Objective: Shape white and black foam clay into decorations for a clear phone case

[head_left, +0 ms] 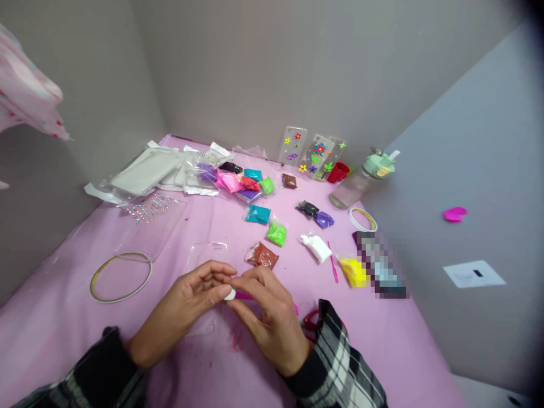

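Observation:
A small white piece of clay [230, 294] sits at the fingertips of both hands, low in the middle of the view. My left hand [189, 292] pinches it under the thumb, with the other fingers curled behind. From the other side, my right hand [270, 311] closes its thumb and index finger around the same piece. A pink stick-like tool [243, 295] passes behind the right fingers; whether they grip it or it lies on the table cannot be seen. Beneath the hands is a clear phone case [204, 249], partly covered. Brown clay in a bag [263, 256] lies just beyond.
Bagged clay, including white [317, 247], yellow [352, 271] and green [277, 233], is spread ahead. Red-handled scissors [311, 322] lie by the right sleeve. A bottle [352, 184], decorated cases [293, 145], tape rings [120, 277] and a gem sheet [153, 208] stand around.

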The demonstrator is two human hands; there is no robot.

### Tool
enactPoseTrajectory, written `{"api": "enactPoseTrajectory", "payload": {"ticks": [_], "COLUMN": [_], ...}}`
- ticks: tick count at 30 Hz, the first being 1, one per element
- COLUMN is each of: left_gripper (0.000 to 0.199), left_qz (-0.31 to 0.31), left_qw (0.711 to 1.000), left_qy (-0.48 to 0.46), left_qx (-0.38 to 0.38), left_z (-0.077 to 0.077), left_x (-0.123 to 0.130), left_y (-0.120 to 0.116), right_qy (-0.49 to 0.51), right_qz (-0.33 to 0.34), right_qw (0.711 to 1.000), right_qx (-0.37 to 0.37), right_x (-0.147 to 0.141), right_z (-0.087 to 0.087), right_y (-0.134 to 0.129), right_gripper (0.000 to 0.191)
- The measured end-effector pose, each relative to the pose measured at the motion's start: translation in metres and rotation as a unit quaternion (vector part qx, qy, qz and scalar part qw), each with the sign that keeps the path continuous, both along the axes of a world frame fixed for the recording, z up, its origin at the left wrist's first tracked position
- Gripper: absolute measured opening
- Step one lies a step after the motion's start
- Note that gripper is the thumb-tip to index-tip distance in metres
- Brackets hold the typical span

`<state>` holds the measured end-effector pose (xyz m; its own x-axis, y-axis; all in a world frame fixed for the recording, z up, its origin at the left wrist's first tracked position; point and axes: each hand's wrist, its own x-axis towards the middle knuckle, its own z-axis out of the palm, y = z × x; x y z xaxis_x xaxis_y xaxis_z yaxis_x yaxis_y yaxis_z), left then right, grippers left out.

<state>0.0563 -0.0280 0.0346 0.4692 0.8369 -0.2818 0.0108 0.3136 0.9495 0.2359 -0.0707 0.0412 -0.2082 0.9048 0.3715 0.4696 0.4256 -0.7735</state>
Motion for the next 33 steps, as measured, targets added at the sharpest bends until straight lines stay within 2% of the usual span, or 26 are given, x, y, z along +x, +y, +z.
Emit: {"api": "enactPoseTrajectory", "payload": {"ticks": [16,29,33], "left_gripper": [0.026,0.021,0.016], "left_qz": [0.023,-0.015,0.024], "left_qw": [1.000,1.000,0.998], "left_qy": [0.008,0.003,0.041], "left_qx": [-0.002,0.019,0.048], "left_z": [0.002,-0.002,0.003], "left_x": [0.000,-0.001,-0.013], "left_y": [0.000,0.001,0.007], "right_qy": [-0.001,-0.005,-0.008], "right_qz": [-0.003,-0.013,-0.014], "right_qw": [1.000,1.000,1.000], "right_qx": [0.006,0.002,-0.012], "right_x": [0.000,-0.001,0.002], "right_z": [0.001,0.000,-0.002], "right_y": [-0.001,0.000,-0.001], "right_gripper": [0.026,0.022,0.024]}}
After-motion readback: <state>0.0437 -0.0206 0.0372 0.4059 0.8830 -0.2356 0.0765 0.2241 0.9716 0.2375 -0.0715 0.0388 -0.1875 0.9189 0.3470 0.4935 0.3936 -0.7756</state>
